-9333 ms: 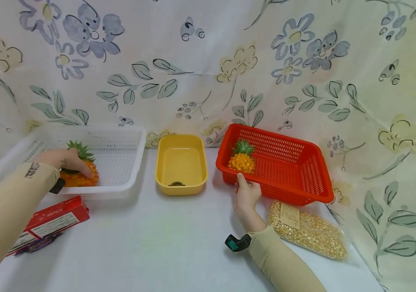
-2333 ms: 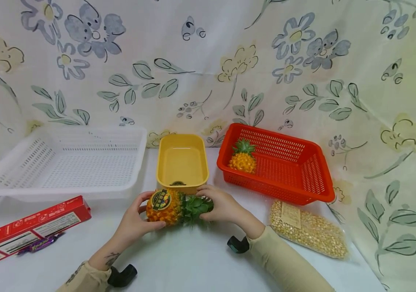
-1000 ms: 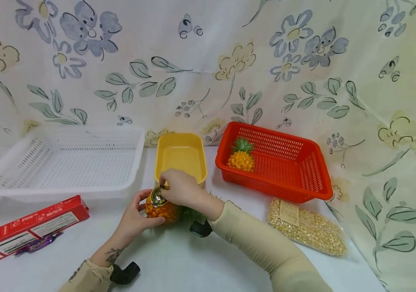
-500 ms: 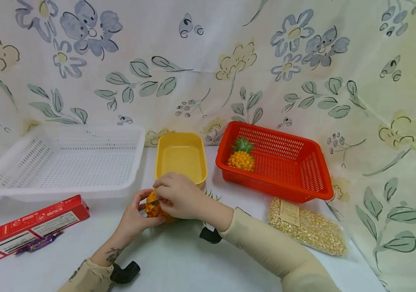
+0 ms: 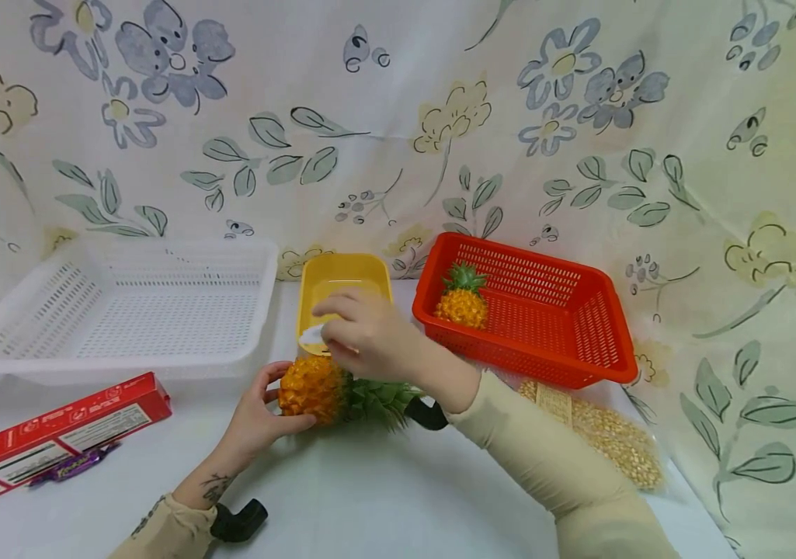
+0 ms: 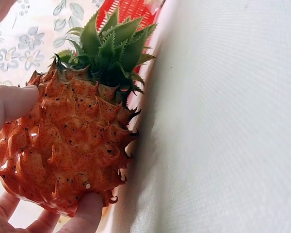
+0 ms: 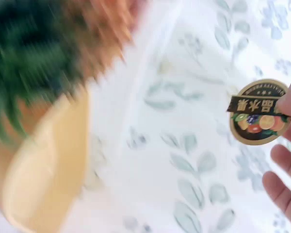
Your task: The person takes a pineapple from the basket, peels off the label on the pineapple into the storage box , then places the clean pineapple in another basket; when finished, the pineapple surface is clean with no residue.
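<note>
An orange pineapple [image 5: 312,388] lies on its side on the table, its green crown [image 5: 378,402] pointing right. My left hand [image 5: 258,415] grips its base end; the left wrist view shows the thumb and fingers curled round the spiny body [image 6: 63,145]. Over the front of the yellow bin [image 5: 304,299], my right hand [image 5: 380,338] pinches a round sticker, whose white back [image 5: 311,335] faces up in the head view. The sticker's printed face [image 7: 252,130], with fruit pictures, shows in the right wrist view. Bare skin shows on the pineapple's upper side.
A white perforated basket [image 5: 160,365] stands at the left, a red one [image 5: 544,361] at the right with a second pineapple [image 5: 464,303] in it. A red box [image 5: 76,435] and purple-wrapped candy [image 5: 76,466] lie front left. A bag of corn kernels [image 5: 614,442] lies right.
The pineapple has come from the white basket to the table before the yellow bin. My right hand has peeled the sticker off it and moved up over the bin.
</note>
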`<state>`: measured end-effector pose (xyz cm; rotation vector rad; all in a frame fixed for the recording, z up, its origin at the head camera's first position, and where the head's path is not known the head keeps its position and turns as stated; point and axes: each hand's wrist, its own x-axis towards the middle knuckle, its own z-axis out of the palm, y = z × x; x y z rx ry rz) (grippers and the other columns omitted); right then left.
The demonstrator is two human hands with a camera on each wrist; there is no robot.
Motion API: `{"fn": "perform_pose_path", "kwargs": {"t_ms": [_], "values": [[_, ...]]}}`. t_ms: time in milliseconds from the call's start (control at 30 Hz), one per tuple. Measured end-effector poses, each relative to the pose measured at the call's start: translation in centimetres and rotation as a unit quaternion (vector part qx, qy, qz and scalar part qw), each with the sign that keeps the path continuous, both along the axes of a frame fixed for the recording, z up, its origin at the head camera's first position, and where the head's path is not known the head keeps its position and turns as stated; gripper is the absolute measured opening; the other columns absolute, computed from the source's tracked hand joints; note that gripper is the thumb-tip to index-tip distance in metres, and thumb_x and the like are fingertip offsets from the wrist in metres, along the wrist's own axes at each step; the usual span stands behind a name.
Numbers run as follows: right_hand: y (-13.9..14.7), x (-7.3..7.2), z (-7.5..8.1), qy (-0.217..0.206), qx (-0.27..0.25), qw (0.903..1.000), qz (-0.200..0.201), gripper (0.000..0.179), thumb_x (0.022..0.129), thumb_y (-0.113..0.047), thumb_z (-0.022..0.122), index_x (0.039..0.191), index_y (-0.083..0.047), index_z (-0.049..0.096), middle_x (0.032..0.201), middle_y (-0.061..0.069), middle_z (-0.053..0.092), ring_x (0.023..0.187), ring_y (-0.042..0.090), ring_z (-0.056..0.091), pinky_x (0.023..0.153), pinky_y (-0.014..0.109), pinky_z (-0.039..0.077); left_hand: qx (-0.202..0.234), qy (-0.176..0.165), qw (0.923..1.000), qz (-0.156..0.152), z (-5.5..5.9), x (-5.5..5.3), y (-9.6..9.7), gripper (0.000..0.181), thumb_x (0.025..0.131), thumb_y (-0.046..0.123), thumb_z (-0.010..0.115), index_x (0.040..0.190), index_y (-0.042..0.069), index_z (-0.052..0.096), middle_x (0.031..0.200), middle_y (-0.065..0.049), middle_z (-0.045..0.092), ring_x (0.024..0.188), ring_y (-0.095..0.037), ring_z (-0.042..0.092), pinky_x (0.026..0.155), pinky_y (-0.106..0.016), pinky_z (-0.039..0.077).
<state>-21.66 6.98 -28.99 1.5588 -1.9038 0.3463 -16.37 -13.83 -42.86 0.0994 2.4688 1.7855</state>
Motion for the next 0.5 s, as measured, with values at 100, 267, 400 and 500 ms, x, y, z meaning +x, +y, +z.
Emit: {"fn": "perform_pose_path", "kwargs": {"t_ms": [100, 267, 400, 500], "values": [[0.5, -1.5, 1.6, 0.009, -0.031, 0.9993, -0.019, 0.002, 0.077, -0.008, 0.065, 0.077, -0.008, 0.063, 0.099, 0.010, 0.067, 0.093, 0.024, 0.061, 0.084, 0.030, 0.049, -0.002, 0.003, 1.0000, 0.000, -0.1, 0.0, 0.0, 0.082, 0.068, 0.017, 0.082, 0.135, 0.012, 0.034, 0.135, -0.010, 0.039, 0.116, -0.035, 0.043, 0.085, -0.040, 0.042], [1.3, -4.3, 2.8, 0.008, -0.036, 0.9966, -0.074, 0.010, 0.079, -0.006, 0.059, 0.080, -0.006, 0.068, 0.096, 0.010, 0.067, 0.087, 0.024, 0.060, 0.076, 0.031, 0.050, 0.000, -0.001, 1.0000, 0.002, -0.1, 0.0, 0.1, 0.083, 0.068, 0.016, 0.082, 0.135, 0.011, 0.034, 0.136, -0.011, 0.038, 0.116, -0.036, 0.042, 0.085, -0.041, 0.043], [1.4, -6.5, 1.9, 0.009, -0.003, 0.9918, -0.128, 0.015, 0.081, -0.004, 0.057, 0.082, -0.006, 0.071, 0.089, 0.007, 0.066, 0.078, 0.023, 0.058, 0.069, 0.029, 0.049, -0.003, -0.001, 1.0000, 0.004, -0.1, 0.1, 0.1, 0.083, 0.068, 0.016, 0.082, 0.135, 0.011, 0.034, 0.136, -0.011, 0.038, 0.116, -0.035, 0.043, 0.085, -0.040, 0.042], [1.4, -8.1, 0.2, -0.002, 0.060, 0.9809, -0.185, 0.018, 0.083, -0.004, 0.055, 0.085, -0.010, 0.073, 0.086, 0.004, 0.065, 0.075, 0.022, 0.056, 0.061, 0.028, 0.047, -0.005, 0.000, 1.0000, 0.004, 0.0, 0.1, 0.1, 0.083, 0.068, 0.016, 0.082, 0.135, 0.011, 0.034, 0.136, -0.011, 0.038, 0.116, -0.035, 0.043, 0.086, -0.041, 0.043]]}}
